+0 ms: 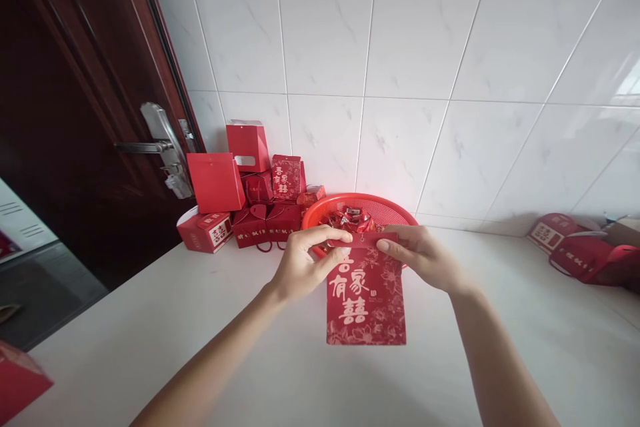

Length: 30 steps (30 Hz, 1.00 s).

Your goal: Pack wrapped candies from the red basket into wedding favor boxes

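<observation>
Pinching at top flap: red paper bag [366, 300] held upright over white counter [200, 320] by left hand [305, 260] and right hand [420, 255], fingers closed on upper edge. Red basket [320, 208] of candy placed just behind; red boxes [240, 193] stacked near door [75, 113].

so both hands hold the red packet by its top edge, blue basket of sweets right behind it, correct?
Not quite: the basket is red, not blue, as the head view shows. The rest stands: the left hand and right hand hold the red packet by its top edge.
</observation>
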Each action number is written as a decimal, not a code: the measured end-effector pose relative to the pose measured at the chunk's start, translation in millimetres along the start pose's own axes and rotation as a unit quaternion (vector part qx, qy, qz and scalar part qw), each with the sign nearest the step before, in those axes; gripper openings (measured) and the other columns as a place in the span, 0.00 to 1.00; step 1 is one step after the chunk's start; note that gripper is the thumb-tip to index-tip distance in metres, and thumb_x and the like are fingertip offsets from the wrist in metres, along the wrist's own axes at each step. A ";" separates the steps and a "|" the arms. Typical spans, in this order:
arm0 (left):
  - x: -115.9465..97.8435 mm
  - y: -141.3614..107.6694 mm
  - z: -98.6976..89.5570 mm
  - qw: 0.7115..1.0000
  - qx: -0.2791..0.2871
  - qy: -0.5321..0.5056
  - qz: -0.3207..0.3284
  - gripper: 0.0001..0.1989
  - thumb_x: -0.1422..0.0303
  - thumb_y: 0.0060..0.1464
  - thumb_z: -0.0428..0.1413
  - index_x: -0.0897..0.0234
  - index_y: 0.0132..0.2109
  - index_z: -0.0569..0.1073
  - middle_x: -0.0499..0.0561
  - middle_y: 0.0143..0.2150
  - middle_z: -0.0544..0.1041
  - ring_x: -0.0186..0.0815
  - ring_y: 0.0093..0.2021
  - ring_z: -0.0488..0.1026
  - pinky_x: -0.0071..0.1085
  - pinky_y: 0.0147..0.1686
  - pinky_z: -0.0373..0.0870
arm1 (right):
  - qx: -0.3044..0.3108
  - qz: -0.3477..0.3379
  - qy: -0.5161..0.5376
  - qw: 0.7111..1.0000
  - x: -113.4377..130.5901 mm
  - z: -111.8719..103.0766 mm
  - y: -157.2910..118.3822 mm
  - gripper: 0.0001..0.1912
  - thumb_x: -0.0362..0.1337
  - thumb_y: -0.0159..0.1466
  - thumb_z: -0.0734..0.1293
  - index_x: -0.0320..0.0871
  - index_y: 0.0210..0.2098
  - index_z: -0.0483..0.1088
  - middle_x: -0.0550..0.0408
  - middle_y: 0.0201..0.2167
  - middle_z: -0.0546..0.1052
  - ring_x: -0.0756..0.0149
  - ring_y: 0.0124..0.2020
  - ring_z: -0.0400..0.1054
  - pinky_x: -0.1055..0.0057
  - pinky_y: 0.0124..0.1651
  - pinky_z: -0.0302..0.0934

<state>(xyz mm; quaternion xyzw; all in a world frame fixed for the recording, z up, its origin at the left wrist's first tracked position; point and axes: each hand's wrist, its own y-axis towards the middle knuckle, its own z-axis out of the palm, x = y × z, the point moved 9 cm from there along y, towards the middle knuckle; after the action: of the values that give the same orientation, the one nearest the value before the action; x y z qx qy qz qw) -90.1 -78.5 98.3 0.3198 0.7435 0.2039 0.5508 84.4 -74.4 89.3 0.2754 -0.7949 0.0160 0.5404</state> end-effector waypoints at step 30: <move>6.5 0.5 0.8 0.992 -0.045 -0.081 -0.084 0.27 0.56 0.58 0.61 0.63 0.21 0.57 0.43 0.22 0.56 0.29 0.24 0.53 0.28 0.26 0.58 | -0.065 -0.065 0.003 0.996 8.5 -18.0 -3.5 0.14 0.48 0.67 0.70 0.44 0.42 0.78 0.51 0.38 0.81 0.62 0.38 0.75 0.67 0.40 0.70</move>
<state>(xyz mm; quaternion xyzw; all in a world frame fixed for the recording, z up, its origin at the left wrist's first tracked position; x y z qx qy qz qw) -90.4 -73.6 94.0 0.2466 0.7108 0.1633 0.6382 99.1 -75.1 103.2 0.2909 -0.7727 -0.0702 0.5598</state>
